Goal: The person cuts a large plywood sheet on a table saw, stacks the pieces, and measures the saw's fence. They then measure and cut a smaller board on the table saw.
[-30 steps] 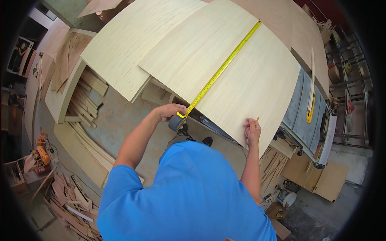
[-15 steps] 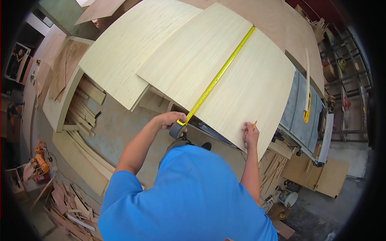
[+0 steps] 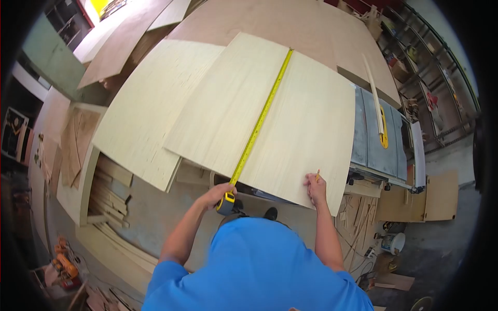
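Woodworking shop: plywood sheets (image 3: 155,103), table saw (image 3: 376,137).

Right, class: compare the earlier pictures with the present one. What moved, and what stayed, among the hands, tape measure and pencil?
Only the view shifted: it tipped up, so everything sits lower in the picture. Nothing was taken hold of or let go. The left hand still grips the tape measure, stretched across the plywood sheet; the right hand still holds the pencil at its near edge.

Yellow tape (image 3: 259,124) stretched across pale plywood (image 3: 311,135)
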Demonstrator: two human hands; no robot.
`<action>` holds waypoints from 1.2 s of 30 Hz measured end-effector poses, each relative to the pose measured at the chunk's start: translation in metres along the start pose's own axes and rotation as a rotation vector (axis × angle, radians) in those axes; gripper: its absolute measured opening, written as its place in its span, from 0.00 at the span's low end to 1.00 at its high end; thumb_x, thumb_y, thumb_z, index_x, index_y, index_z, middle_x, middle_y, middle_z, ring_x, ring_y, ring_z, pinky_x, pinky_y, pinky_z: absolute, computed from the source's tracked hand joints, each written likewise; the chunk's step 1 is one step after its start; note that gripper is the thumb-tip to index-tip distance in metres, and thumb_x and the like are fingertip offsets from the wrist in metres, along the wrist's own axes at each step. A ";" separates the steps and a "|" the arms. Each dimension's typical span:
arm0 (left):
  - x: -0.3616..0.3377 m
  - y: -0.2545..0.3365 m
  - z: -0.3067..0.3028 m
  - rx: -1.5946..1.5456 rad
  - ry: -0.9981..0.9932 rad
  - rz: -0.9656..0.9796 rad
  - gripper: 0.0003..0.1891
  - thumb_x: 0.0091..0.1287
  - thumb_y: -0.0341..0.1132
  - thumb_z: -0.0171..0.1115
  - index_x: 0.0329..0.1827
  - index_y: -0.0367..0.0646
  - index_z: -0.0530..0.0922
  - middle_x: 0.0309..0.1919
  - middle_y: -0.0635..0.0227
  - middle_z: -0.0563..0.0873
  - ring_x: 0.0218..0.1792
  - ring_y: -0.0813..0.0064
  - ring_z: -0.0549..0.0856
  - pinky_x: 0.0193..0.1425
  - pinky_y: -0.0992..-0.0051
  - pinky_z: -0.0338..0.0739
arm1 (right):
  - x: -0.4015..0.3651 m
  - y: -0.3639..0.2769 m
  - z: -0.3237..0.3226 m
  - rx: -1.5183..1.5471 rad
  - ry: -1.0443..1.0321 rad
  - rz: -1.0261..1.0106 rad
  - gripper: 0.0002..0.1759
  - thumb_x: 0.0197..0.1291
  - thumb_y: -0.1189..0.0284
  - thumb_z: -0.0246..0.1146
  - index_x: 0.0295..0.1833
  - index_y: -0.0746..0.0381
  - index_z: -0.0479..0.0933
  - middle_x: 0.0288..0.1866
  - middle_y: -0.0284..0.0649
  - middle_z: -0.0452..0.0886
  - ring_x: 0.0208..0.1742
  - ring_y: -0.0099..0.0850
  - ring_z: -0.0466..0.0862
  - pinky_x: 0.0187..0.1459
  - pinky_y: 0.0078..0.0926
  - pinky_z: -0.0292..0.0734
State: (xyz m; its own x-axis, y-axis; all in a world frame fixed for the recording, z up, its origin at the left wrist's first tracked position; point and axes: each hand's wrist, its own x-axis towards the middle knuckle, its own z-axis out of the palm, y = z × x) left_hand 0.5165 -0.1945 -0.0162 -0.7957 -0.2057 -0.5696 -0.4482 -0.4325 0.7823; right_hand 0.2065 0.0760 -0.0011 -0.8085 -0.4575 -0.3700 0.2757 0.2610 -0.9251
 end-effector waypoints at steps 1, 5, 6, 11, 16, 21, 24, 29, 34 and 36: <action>-0.002 0.006 0.003 -0.002 0.027 -0.016 0.18 0.79 0.49 0.49 0.42 0.45 0.78 0.33 0.72 0.81 0.35 0.81 0.79 0.42 0.76 0.76 | 0.000 -0.002 0.001 0.018 0.001 0.007 0.14 0.73 0.64 0.58 0.43 0.65 0.79 0.24 0.34 0.78 0.11 0.14 0.62 0.11 0.17 0.55; -0.006 0.029 0.003 -0.016 0.168 0.189 0.15 0.80 0.45 0.49 0.42 0.45 0.78 0.31 0.76 0.78 0.32 0.84 0.76 0.37 0.80 0.72 | -0.001 0.001 0.000 0.023 0.007 -0.019 0.13 0.72 0.64 0.59 0.42 0.64 0.79 0.24 0.35 0.79 0.11 0.14 0.63 0.11 0.18 0.55; -0.009 0.039 0.000 -0.002 0.224 0.312 0.15 0.80 0.45 0.50 0.44 0.44 0.79 0.30 0.76 0.78 0.32 0.85 0.76 0.37 0.80 0.71 | -0.001 0.001 0.001 0.028 0.005 -0.013 0.13 0.72 0.64 0.59 0.42 0.64 0.79 0.24 0.35 0.79 0.11 0.14 0.63 0.11 0.18 0.55; -0.035 0.097 -0.054 0.136 0.704 0.417 0.27 0.80 0.51 0.50 0.73 0.42 0.61 0.31 0.70 0.77 0.31 0.81 0.76 0.36 0.79 0.73 | -0.010 0.011 0.000 -0.025 0.029 -0.103 0.16 0.71 0.61 0.60 0.40 0.64 0.81 0.25 0.33 0.81 0.12 0.16 0.63 0.14 0.19 0.58; -0.056 0.115 -0.158 0.454 1.200 0.337 0.51 0.70 0.69 0.53 0.83 0.45 0.42 0.42 0.51 0.82 0.42 0.60 0.82 0.47 0.64 0.77 | -0.077 0.012 -0.010 -0.135 -0.273 0.113 0.23 0.70 0.53 0.61 0.39 0.65 0.82 0.25 0.34 0.81 0.14 0.17 0.65 0.16 0.20 0.60; -0.068 0.134 -0.248 0.710 1.344 0.112 0.54 0.66 0.73 0.52 0.83 0.51 0.38 0.58 0.29 0.77 0.59 0.35 0.80 0.62 0.51 0.74 | -0.137 0.040 -0.027 0.236 0.020 0.516 0.29 0.67 0.45 0.63 0.48 0.64 0.79 0.31 0.36 0.81 0.14 0.16 0.61 0.16 0.20 0.57; -0.061 0.152 -0.270 0.842 1.335 -0.072 0.53 0.67 0.73 0.51 0.84 0.56 0.36 0.65 0.26 0.69 0.60 0.32 0.78 0.62 0.49 0.74 | -0.140 0.052 -0.039 0.726 0.465 0.442 0.29 0.64 0.44 0.65 0.50 0.61 0.77 0.35 0.35 0.78 0.14 0.17 0.58 0.16 0.19 0.54; -0.032 0.183 -0.246 1.547 1.246 -0.260 0.47 0.68 0.72 0.49 0.83 0.58 0.47 0.75 0.40 0.60 0.64 0.38 0.76 0.68 0.48 0.71 | -0.102 0.071 -0.064 0.861 0.465 0.425 0.21 0.63 0.50 0.69 0.42 0.55 0.74 0.32 0.31 0.74 0.16 0.17 0.59 0.17 0.17 0.54; 0.023 0.197 -0.219 1.359 0.849 -0.163 0.44 0.71 0.70 0.45 0.74 0.38 0.67 0.71 0.42 0.69 0.68 0.42 0.73 0.72 0.54 0.69 | -0.142 0.059 -0.045 0.914 0.386 0.298 0.16 0.67 0.56 0.67 0.37 0.56 0.75 0.24 0.28 0.71 0.15 0.17 0.61 0.17 0.19 0.56; 0.028 0.188 -0.220 1.236 1.026 -0.029 0.46 0.71 0.71 0.45 0.59 0.26 0.77 0.55 0.37 0.81 0.61 0.43 0.79 0.65 0.57 0.74 | -0.182 0.060 -0.033 0.877 0.278 0.331 0.17 0.67 0.56 0.67 0.36 0.58 0.75 0.23 0.28 0.71 0.14 0.17 0.61 0.17 0.19 0.57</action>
State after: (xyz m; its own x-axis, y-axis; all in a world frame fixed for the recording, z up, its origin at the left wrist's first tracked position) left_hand 0.4991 -0.4745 0.0596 -0.4134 -0.9039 -0.1096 -0.9009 0.3886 0.1933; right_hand 0.3530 0.2028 0.0137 -0.6835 -0.2290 -0.6931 0.7086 -0.4360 -0.5548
